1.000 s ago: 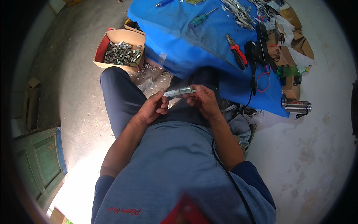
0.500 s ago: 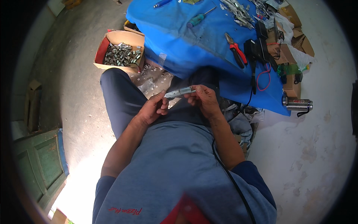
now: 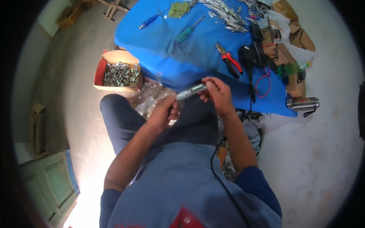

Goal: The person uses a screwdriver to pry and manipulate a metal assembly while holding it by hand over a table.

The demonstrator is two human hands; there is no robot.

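Observation:
A long narrow piece of silvery metal (image 3: 191,91), pale at one end, is held at a slant over my lap. My left hand (image 3: 165,111) pinches its lower left end, and my right hand (image 3: 215,92) grips its upper right end. Just beyond my hands, the blue-covered work surface (image 3: 152,45) holds red-handled pliers (image 3: 234,66), a green-handled screwdriver (image 3: 183,35) and a blue-handled tool (image 3: 148,21).
An open carton of small metal pieces (image 3: 119,75) stands beyond my left knee. Black power units (image 3: 258,53) with cables, crumpled cardboard (image 3: 298,36) and a steel flask (image 3: 304,104) lie rightward. A green wooden panel (image 3: 49,182) is at lower left, near floor litter (image 3: 148,99).
Both hands have moved up toward the blue surface with the metal piece, which now tilts higher at its right end. The head view has shifted, bringing more of the surface's far side into sight.

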